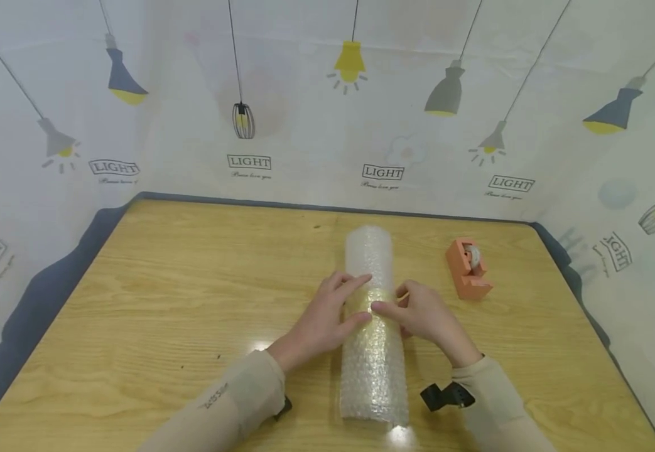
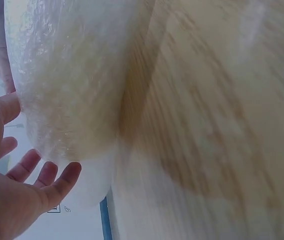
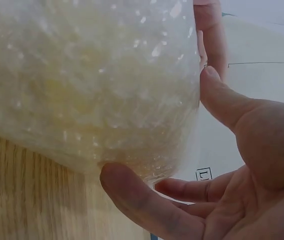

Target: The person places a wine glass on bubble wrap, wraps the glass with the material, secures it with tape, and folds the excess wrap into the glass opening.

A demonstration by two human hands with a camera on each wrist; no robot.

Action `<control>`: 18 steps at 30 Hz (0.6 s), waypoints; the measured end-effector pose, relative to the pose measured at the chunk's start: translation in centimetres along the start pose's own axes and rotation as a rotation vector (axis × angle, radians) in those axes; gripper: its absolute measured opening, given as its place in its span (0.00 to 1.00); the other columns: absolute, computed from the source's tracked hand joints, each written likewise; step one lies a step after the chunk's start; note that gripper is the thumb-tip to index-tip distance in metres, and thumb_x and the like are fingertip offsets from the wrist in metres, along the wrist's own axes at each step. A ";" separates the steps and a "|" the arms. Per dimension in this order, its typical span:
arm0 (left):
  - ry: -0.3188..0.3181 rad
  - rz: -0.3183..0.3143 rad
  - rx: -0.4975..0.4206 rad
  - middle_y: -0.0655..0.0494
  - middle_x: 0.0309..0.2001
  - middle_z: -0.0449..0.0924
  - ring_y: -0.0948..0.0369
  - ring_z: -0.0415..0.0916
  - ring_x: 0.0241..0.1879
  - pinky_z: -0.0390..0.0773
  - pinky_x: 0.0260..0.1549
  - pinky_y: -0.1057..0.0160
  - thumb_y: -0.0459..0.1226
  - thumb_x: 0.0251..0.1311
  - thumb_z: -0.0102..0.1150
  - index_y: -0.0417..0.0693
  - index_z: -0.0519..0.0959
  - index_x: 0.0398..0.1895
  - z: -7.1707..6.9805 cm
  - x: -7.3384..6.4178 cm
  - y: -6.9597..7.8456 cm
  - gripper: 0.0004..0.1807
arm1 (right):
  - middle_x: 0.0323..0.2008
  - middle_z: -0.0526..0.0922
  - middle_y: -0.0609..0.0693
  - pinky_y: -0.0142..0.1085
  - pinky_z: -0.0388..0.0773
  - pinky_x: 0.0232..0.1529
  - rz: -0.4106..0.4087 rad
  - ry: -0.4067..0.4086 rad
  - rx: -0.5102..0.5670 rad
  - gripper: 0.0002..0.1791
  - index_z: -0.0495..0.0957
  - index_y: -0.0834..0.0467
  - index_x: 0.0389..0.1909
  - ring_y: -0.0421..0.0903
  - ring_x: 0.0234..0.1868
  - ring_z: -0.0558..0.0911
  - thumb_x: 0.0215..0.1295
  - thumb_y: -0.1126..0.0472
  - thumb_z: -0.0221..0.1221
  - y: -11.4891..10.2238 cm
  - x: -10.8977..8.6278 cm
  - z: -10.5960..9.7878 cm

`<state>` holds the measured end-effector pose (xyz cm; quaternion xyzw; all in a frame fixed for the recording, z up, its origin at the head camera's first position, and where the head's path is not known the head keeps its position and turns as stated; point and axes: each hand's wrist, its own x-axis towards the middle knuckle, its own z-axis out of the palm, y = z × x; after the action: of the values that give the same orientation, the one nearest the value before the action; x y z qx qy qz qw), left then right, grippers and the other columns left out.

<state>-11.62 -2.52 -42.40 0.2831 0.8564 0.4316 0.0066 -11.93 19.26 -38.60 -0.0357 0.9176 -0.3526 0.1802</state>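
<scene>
A long bundle rolled in clear bubble wrap (image 1: 373,370) lies lengthwise on the table, pointing away from me. Something yellowish shows through its middle; what it is I cannot tell. My left hand (image 1: 323,317) touches the bundle from the left, its thumb and forefinger stretched over the top. From the right, my right hand (image 1: 426,314) rests its thumb (image 3: 224,97) on the upper surface, while the other fingers lie along the side. In the left wrist view, the fingers (image 2: 56,187) of the left hand are spread beside the wrap.
To the right of the bundle stands an orange tape dispenser (image 1: 468,270) with a roll of clear tape (image 1: 473,255). The wooden table (image 1: 191,295) meets a pale cloth backdrop (image 1: 304,125) printed with lamps at the back and sides. A black strap (image 1: 448,397) hangs at the right wrist.
</scene>
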 end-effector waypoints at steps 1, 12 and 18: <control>0.003 -0.001 0.000 0.49 0.58 0.72 0.55 0.70 0.54 0.79 0.51 0.56 0.42 0.68 0.67 0.49 0.67 0.77 0.0 0.0 0.0 0.36 | 0.46 0.85 0.68 0.44 0.87 0.35 -0.002 -0.003 0.004 0.40 0.73 0.72 0.56 0.49 0.26 0.87 0.68 0.37 0.65 0.1 0.1 0.0; -0.028 -0.016 0.062 0.50 0.65 0.73 0.52 0.68 0.66 0.75 0.66 0.49 0.45 0.66 0.69 0.52 0.66 0.78 -0.7 -0.5 0.9 0.38 | 0.42 0.83 0.62 0.44 0.86 0.35 0.027 -0.071 0.100 0.39 0.73 0.71 0.55 0.48 0.29 0.86 0.67 0.38 0.65 0.3 0.7 0.5; -0.041 0.001 0.078 0.50 0.68 0.73 0.52 0.68 0.67 0.74 0.67 0.48 0.45 0.65 0.70 0.50 0.64 0.79 -1.3 -0.7 1.3 0.41 | 0.40 0.81 0.60 0.45 0.87 0.36 0.011 -0.118 0.180 0.34 0.73 0.71 0.51 0.50 0.33 0.84 0.69 0.41 0.65 0.5 1.1 0.9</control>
<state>-10.76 -3.23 -40.75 0.2922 0.8721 0.3923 0.0128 -12.62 18.86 -39.85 -0.0352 0.8703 -0.4298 0.2381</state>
